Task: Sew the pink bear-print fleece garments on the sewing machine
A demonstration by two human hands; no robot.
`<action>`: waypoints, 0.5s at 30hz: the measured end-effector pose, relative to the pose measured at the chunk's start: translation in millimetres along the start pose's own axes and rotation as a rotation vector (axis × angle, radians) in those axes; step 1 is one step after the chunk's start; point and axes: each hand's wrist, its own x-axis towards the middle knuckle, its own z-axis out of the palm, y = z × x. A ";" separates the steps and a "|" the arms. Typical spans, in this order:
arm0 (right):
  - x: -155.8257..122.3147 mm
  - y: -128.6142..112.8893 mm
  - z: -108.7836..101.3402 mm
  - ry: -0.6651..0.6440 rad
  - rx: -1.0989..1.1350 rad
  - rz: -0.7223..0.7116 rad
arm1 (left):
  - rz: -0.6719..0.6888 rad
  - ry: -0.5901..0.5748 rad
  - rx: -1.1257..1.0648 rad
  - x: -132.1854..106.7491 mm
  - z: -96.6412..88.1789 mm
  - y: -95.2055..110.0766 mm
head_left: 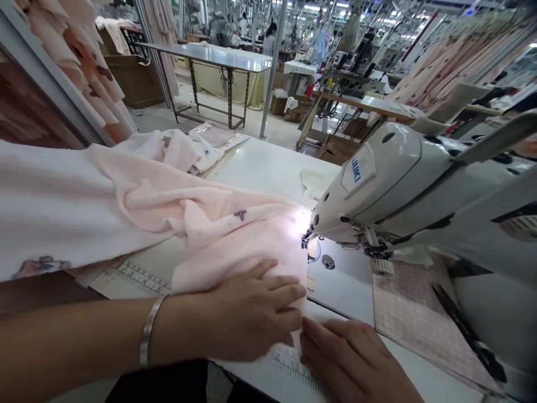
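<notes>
A pale pink fabric [210,218] with small printed motifs lies across the white sewing table [268,168], its near edge running toward the needle of a white Juki sewing machine [377,184]. My left hand [247,313], with a silver bangle on the wrist, presses flat on the fabric's near corner, fingers spread. My right hand [356,358] rests just to its right at the table's front edge, fingertips touching the fabric's edge by a printed ruler strip [293,369]. The machine lamp lights the cloth under the needle [305,242].
Black scissors [465,330] lie on a checked cloth [411,313] to the right of the machine. More pink fabric is piled at the left. Beyond the table stand a long steel table [210,56], racks of hanging garments, cardboard boxes and distant workers.
</notes>
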 end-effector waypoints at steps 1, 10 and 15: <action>6.3 5.7 1.4 0.019 0.012 0.002 | 0.010 0.001 -0.001 4.7 -0.9 -10.2; 36.8 57.4 20.7 0.040 -0.026 0.182 | 0.155 -0.030 0.050 49.4 -4.3 -91.6; 35.7 72.6 34.5 0.059 -0.107 0.184 | 0.145 0.010 0.040 71.8 -4.1 -121.8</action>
